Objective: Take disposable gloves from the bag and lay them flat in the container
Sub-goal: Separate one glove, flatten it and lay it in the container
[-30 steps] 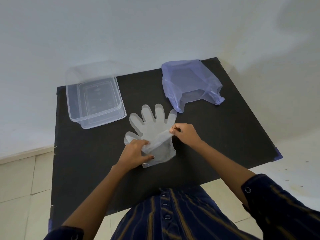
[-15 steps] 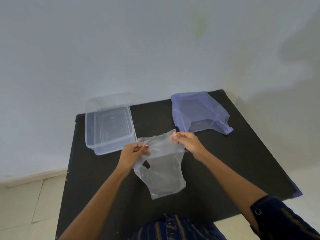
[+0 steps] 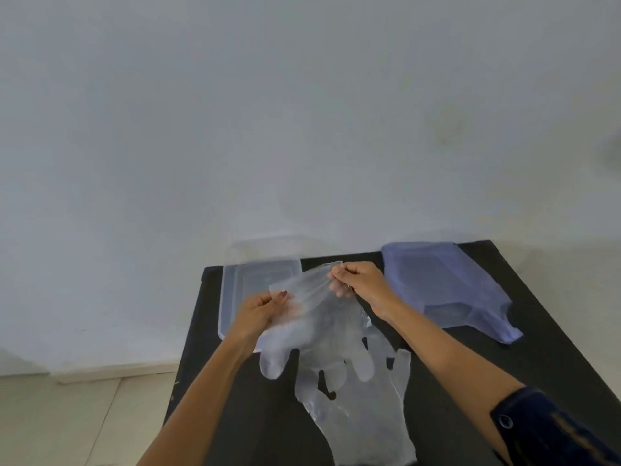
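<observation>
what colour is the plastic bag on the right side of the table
The bag is a translucent pale purple-blue, seen in the head view.

No text, label, brand, number or sign can be read anywhere in the frame. The clear glove (image 3: 312,317), the transparent container (image 3: 235,284), the bluish bag (image 3: 447,290) at the right, the black table (image 3: 537,348) and the pale wall (image 3: 302,112) in the upper part of the frame are all seen as plain, unprinted surfaces. Only stripes and a button are made out on the dark sleeve (image 3: 551,432) at the lower right.
</observation>
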